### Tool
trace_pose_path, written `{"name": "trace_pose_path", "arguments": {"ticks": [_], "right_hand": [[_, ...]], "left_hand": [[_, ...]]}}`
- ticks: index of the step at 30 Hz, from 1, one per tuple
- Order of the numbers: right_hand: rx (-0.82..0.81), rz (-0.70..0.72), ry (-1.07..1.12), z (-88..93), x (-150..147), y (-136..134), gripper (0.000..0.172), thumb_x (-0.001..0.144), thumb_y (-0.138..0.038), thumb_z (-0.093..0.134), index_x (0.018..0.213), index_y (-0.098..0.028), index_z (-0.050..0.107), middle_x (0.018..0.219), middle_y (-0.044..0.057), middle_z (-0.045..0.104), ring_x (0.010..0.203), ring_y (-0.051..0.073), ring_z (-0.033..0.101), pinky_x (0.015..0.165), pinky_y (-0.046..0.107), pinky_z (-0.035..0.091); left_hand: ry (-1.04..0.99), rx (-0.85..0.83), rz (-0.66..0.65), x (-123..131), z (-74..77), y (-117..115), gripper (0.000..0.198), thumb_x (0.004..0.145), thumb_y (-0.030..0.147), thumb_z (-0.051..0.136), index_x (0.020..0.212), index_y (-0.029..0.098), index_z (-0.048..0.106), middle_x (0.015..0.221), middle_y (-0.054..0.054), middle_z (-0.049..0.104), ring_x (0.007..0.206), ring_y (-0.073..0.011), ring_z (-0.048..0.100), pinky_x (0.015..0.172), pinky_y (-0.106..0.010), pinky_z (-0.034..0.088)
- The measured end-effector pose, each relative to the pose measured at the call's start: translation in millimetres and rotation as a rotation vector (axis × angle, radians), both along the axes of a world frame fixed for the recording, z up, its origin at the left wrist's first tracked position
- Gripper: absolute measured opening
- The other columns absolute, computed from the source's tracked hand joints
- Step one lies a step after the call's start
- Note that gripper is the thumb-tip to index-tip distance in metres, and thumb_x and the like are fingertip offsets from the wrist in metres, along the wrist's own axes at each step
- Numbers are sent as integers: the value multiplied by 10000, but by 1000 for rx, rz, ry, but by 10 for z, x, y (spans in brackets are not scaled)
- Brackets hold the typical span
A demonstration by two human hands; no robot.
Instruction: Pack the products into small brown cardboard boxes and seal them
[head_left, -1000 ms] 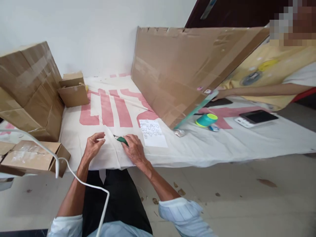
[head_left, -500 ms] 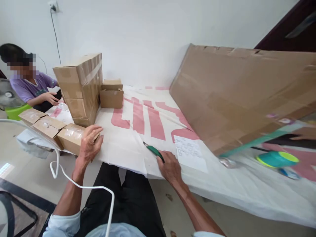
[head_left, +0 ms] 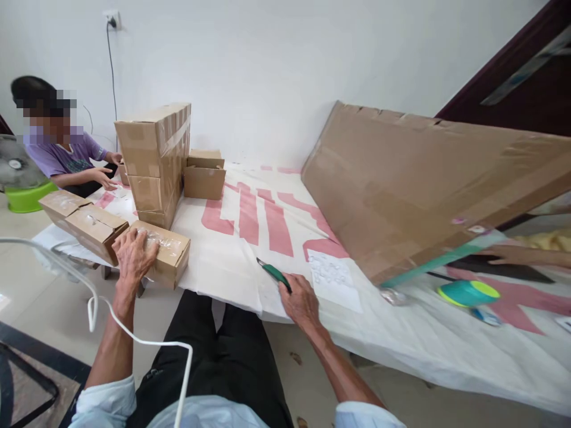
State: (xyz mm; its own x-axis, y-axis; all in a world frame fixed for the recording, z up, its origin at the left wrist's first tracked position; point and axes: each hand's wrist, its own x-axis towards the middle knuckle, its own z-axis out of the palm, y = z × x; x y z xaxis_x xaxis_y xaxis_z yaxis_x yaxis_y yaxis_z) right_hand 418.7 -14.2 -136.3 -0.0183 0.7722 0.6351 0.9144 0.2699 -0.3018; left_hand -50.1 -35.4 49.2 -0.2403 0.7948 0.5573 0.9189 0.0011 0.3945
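Note:
My left hand (head_left: pixel 136 255) is on the left end of a small taped cardboard box (head_left: pixel 172 252) at the table's front edge, its fingers curled over the top. The hand partly hides that end. Just left of it stand two more small boxes in a row, the nearer box (head_left: pixel 93 226) and the farther box (head_left: pixel 65 202). My right hand (head_left: pixel 301 300) grips a green utility knife (head_left: pixel 274 275), its blade pointing up and left just above the white cloth. A printed sheet of paper (head_left: pixel 334 279) lies to the right of this hand.
Stacked taped cartons (head_left: pixel 151 160) stand behind the small boxes, with an open box (head_left: pixel 204 178) beside them. A large cardboard sheet (head_left: pixel 423 184) leans at the right. A teal container (head_left: pixel 466 292) lies near it. A white cable (head_left: pixel 147 340) crosses my left arm. A person (head_left: pixel 75 157) sits at left.
My left hand has moved from the right end of the near box to its left end. My right hand still holds the knife in much the same place. The view has shifted slightly.

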Motion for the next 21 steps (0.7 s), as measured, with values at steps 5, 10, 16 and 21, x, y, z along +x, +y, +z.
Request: {"name": "trace_pose_path", "arguments": {"ticks": [5, 10, 16, 21], "right_hand": [[-29, -15, 28, 42, -22, -18, 297, 959, -300, 517, 1159, -204, 715, 1066, 135, 709, 1001, 307, 621, 922, 451, 520], [-21, -6, 32, 95, -36, -41, 310, 995, -314, 494, 1184, -192, 707, 1094, 143, 704, 1039, 307, 614, 941, 449, 522], [2, 1, 27, 100, -44, -42, 305, 1006, -331, 498, 1171, -190, 712, 1102, 145, 704, 1050, 306, 613, 941, 454, 527], [5, 22, 15, 56, -11, -20, 303, 1004, -330, 501, 1172, -195, 714, 1091, 144, 707, 1034, 304, 628, 938, 462, 539]], "left_hand": [[-92, 55, -198, 534, -53, -127, 370, 886, 454, 776, 1199, 257, 757, 1428, -179, 667, 1412, -464, 526, 1213, -695, 305], [-342, 81, -342, 452, 34, -157, 621, 875, 546, 790, 1401, 237, 677, 1558, -184, 586, 1448, -396, 556, 1230, -596, 399], [-850, -306, -669, -192, -175, 243, 1268, 561, 508, 985, 1657, 234, 411, 1669, -217, 497, 1565, -425, 458, 1229, -544, 457], [-944, -416, -848, -87, -463, 378, 1241, 534, 396, 991, 1642, 260, 449, 1474, -157, 688, 1341, -392, 671, 1149, -528, 544]]}}
